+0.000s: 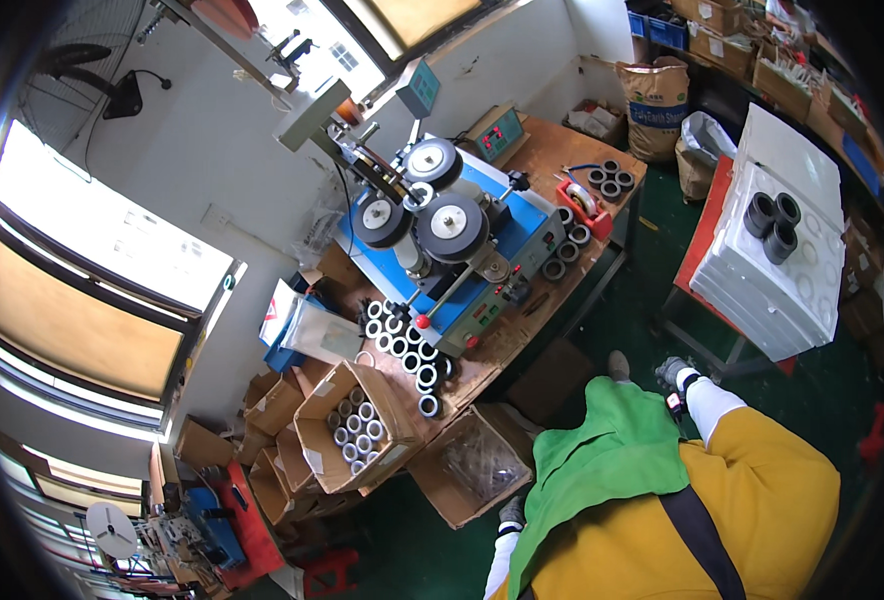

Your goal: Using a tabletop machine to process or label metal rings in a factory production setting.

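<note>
My right hand (674,373), in a grey glove with a dark band at the wrist, hangs beside the green apron over the floor. Its fingers look loosely apart, and I see nothing in them. My left hand (512,512), also gloved, is low beside the open carton (459,505) with clear plastic in it. The apron's edge partly covers that hand, so its fingers do not show clearly. Ahead stands a blue bench machine (442,270) with three black rollers around a small ring (418,196). Several grey rings (427,376) lie in rows on the wooden bench (482,378).
A carton of rings (387,465) stands at the bench's left end. To the right, stacked white foam trays (762,290) carry black ring stacks (780,243) on a red-edged table. A red tape dispenser (584,208) and a paper sack (652,110) are farther back.
</note>
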The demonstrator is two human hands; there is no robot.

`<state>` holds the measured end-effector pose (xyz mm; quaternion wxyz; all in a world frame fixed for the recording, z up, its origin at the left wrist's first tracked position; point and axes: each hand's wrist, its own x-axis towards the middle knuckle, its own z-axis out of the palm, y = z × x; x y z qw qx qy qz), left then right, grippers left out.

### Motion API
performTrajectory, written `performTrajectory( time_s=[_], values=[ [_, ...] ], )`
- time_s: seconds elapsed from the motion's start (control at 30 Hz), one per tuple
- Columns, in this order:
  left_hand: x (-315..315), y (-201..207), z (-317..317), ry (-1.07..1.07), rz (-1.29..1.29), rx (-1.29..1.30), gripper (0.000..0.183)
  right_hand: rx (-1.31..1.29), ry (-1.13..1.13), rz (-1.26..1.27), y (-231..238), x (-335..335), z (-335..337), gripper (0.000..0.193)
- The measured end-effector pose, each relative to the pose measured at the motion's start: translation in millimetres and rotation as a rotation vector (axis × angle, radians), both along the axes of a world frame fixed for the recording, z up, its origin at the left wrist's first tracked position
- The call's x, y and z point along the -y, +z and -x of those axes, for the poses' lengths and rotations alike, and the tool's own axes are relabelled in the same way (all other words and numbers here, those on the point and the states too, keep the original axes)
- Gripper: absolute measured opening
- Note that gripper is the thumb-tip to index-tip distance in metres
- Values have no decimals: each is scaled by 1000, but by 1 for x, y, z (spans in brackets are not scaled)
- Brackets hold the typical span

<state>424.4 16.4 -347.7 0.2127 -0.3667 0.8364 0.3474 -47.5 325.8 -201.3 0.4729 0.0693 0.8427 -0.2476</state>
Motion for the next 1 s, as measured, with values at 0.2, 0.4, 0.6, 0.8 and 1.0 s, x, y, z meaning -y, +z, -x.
performTrajectory(
  time_s=[0.2, 0.4, 0.6, 0.8, 1.0],
  values=[
    [1, 25, 27, -100, 63, 55, 22, -30, 54, -30, -16, 2, 21, 31],
    [-1, 34, 62, 775, -643, -145, 21, -110, 33, 55, 22, 35, 46, 28],
    [-6, 18, 21, 857, -681, -65, 19, -130, 104, 78, 18, 51, 75, 30],
    [6, 92, 116, 1486, -766, -127, 24, -71, 85, 56, -16, 48, 120, 29],
    [22, 101, 175, 1439, -713, -48, 27, -50, 224, 6, 1, 84, 174, 31]
  ],
)
